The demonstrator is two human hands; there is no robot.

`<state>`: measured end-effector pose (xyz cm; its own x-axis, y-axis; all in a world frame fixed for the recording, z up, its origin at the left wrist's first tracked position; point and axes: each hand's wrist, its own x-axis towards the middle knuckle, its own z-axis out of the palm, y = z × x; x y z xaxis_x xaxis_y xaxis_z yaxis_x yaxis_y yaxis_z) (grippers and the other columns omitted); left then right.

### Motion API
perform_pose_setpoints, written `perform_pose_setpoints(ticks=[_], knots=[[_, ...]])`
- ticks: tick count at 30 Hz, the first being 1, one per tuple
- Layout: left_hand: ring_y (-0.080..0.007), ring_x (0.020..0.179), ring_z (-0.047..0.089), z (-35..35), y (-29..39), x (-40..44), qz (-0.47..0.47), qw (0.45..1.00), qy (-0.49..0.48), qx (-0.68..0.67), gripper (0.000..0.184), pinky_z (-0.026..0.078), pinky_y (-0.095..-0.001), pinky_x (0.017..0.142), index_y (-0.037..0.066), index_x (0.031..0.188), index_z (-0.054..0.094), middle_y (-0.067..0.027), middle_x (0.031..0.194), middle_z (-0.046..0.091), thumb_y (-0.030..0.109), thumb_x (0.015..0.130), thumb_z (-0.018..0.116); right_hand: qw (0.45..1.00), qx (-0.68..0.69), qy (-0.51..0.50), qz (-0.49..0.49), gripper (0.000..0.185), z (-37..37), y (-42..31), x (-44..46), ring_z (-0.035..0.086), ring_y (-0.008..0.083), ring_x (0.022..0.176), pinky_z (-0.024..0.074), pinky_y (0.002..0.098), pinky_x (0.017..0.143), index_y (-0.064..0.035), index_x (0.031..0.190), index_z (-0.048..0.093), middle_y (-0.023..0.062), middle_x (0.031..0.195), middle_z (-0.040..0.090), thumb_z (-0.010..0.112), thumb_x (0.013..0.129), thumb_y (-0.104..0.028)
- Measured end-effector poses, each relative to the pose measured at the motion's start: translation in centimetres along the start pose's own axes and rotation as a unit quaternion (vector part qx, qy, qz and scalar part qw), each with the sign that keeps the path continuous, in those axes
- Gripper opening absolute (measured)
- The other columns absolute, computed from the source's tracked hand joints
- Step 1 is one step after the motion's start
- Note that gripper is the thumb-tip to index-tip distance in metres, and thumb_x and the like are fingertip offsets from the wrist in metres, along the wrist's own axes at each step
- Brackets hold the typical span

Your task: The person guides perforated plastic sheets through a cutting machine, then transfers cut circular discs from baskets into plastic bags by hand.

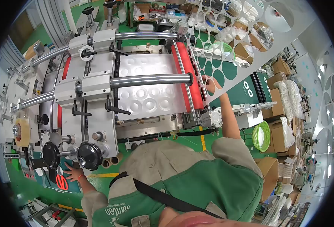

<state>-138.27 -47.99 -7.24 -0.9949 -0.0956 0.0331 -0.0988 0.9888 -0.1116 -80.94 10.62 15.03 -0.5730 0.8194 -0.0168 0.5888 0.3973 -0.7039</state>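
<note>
My right hand (211, 85) is at the lower edge of a large white sheet (227, 84) with rows of round holes punched through it. Its fingers close on that edge beside the red roller (189, 73), and some of them are hidden. The sheet slants up and away over the green conveyor belt (240, 87). My left hand (74, 173) is low on the left, fingers spread, holding nothing. Scissors with red-orange handles (62, 183) lie right beside its fingertips on a dark green surface (73, 186).
A machine with steel bars (150, 80) and black knobs (89, 156) fills the left and middle. Under the bars lies a silvery sheet with round marks (149, 104). White rings (247, 89) lie on the belt. A green basket (261, 137) and cardboard boxes (280, 136) stand at right.
</note>
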Motion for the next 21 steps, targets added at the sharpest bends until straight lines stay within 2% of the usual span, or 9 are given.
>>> perform_pose_setpoints(ticks=[2,8,10,12,13,14,15,16,21], knots=[[-0.0549,0.128,0.016,-0.4,0.1,-0.1,-0.003,1.0,-0.022,0.011,0.1,0.021,-0.064,0.099,0.049,0.137,-0.009,-0.0135,0.15,0.004,0.024,0.076,0.066,1.0,-0.011,0.001,0.017,0.03,-0.1,-0.2,0.1,0.054,0.0099,0.073,0.0454,0.0265,0.066,-0.0008,0.097,0.059,0.0041,0.081,0.061,0.07,0.072,-0.011],[-0.0535,0.129,0.017,0.7,-0.1,0.8,-0.006,0.999,-0.021,0.033,0.099,0.023,-0.0641,0.098,0.051,0.135,-0.013,-0.0125,0.15,0.002,0.022,0.079,0.064,0.991,-0.116,0.042,-0.061,0.029,0.6,0.4,1.1,0.056,0.016,0.066,0.0464,0.0296,0.061,0.001,0.091,0.061,0.0097,0.075,0.063,0.071,0.066,-0.011],[-0.0526,0.128,0.02,2.2,-0.5,1.5,-0.008,0.998,-0.013,0.065,0.091,0.026,-0.0636,0.097,0.052,0.135,-0.015,-0.0111,0.151,0.004,0.021,0.086,0.056,0.978,-0.191,0.084,-0.004,0.026,0.6,-2.2,0.4,0.06,0.025,0.065,0.0464,0.0315,0.06,0.0005,0.09,0.062,0.0164,0.073,0.063,0.068,0.067,-0.009],[-0.0529,0.127,0.021,2.9,-0.7,2.0,-0.007,0.997,0.004,0.071,0.086,0.026,-0.0637,0.097,0.052,0.134,-0.015,-0.0107,0.151,0.005,0.03,0.087,0.053,0.983,-0.16,0.093,0.022,0.023,-0.1,-4.1,-0.1,0.059,0.0285,0.061,0.0459,0.0331,0.059,0.0004,0.088,0.064,0.0189,0.07,0.062,0.067,0.068,-0.01],[-0.0526,0.128,0.02,3.2,-0.8,2.2,-0.009,0.997,-0.009,0.08,0.085,0.025,-0.064,0.098,0.052,0.135,-0.015,-0.0108,0.151,0.006,0.036,0.086,0.053,0.981,-0.159,0.112,0.028,0.021,-0.2,-3.8,-0.2,0.06,0.0289,0.06,0.0459,0.0345,0.058,0.0004,0.086,0.066,0.0193,0.069,0.062,0.065,0.07,-0.013],[-0.0526,0.128,0.02,3.5,-1.0,2.4,-0.007,0.997,-0.009,0.08,0.085,0.024,-0.0639,0.098,0.052,0.135,-0.014,-0.0106,0.151,0.006,0.038,0.085,0.054,0.984,-0.117,0.134,0.024,0.016,-0.5,-4.5,-0.8,0.061,0.0306,0.056,0.0464,0.0347,0.053,-0.0013,0.076,0.067,0.017,0.061,0.061,0.062,0.07,-0.015],[-0.0526,0.128,0.02,3.8,-1.1,2.5,-0.004,0.997,-0.01,0.081,0.086,0.024,-0.0639,0.098,0.051,0.135,-0.014,-0.0105,0.15,0.006,0.04,0.084,0.054,0.969,-0.168,0.179,-0.014,0.017,-0.8,-4.5,-1.4,0.06,0.028,0.054,0.0457,0.0348,0.053,-0.0014,0.075,0.067,0.0149,0.059,0.06,0.063,0.07,-0.017],[-0.0523,0.129,0.017,4.1,-1.2,2.6,-0.003,0.997,0.001,0.08,0.085,0.022,-0.0636,0.099,0.051,0.136,-0.012,-0.0098,0.151,0.006,0.044,0.083,0.055,0.957,-0.232,0.172,-0.002,0.021,-1.2,-2.5,-1.3,0.059,0.0261,0.054,0.0449,0.0345,0.054,-0.0016,0.076,0.066,0.013,0.058,0.059,0.064,0.07,-0.022],[-0.053,0.129,0.016,6.0,-2.1,3.2,-0.002,1.0,0.01,0.022,0.087,0.023,-0.0638,0.098,0.05,0.137,-0.01,-0.0089,0.151,0.004,0.052,0.079,0.055,0.956,-0.234,0.169,0.044,0.031,-1.8,-0.6,-2.0,0.058,0.0296,0.059,0.0459,0.0378,0.059,-0.003,0.081,0.067,0.0138,0.063,0.06,0.069,0.068,-0.031]])
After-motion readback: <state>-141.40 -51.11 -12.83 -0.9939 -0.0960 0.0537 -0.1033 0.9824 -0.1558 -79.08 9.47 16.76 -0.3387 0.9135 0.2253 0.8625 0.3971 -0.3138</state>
